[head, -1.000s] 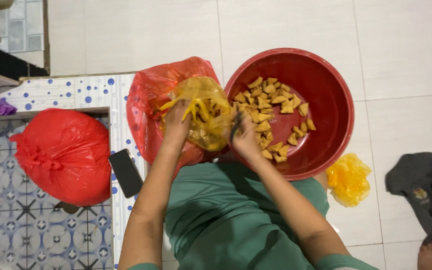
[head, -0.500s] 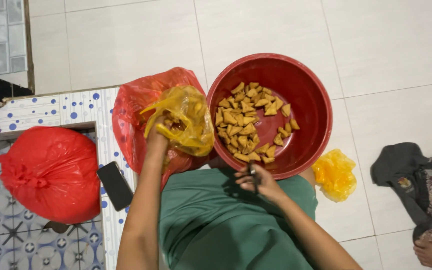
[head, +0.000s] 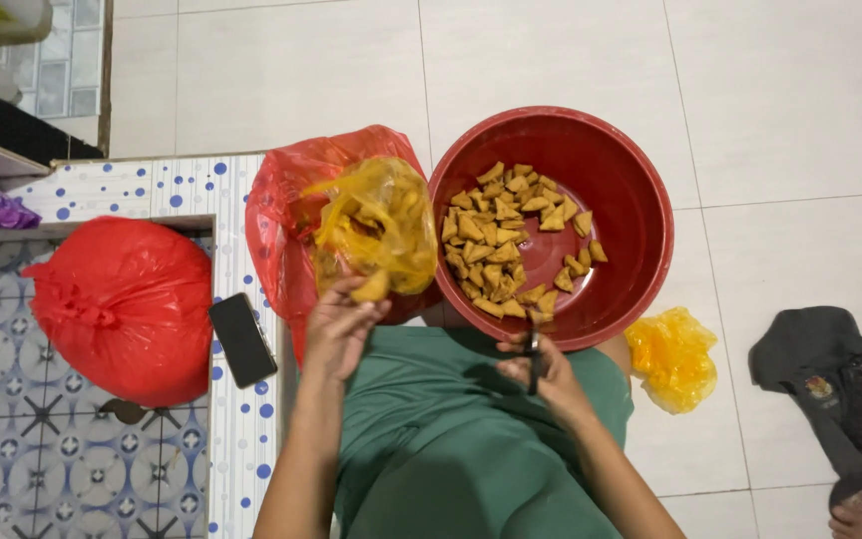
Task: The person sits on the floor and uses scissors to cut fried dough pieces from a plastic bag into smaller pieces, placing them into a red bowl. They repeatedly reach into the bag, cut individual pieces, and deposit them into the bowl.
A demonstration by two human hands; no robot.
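My left hand grips the bottom of a yellow plastic bag filled with fried triangular snacks, held above an open red plastic bag. To the right of the yellow bag stands a red basin with several of the same golden triangular snacks piled inside. Near the basin's front rim, my right hand is closed on a small dark tool, probably scissors. Both arms reach forward over my green clothing.
A tied full red bag and a black phone lie on a patterned tiled ledge at left. A crumpled yellow bag lies on the white floor tiles right of the basin. Dark clothing sits at far right.
My right hand has left the yellow bag and drawn back to the basin's near rim, holding the dark tool. My left hand shifted to the bag's bottom and holds it alone.
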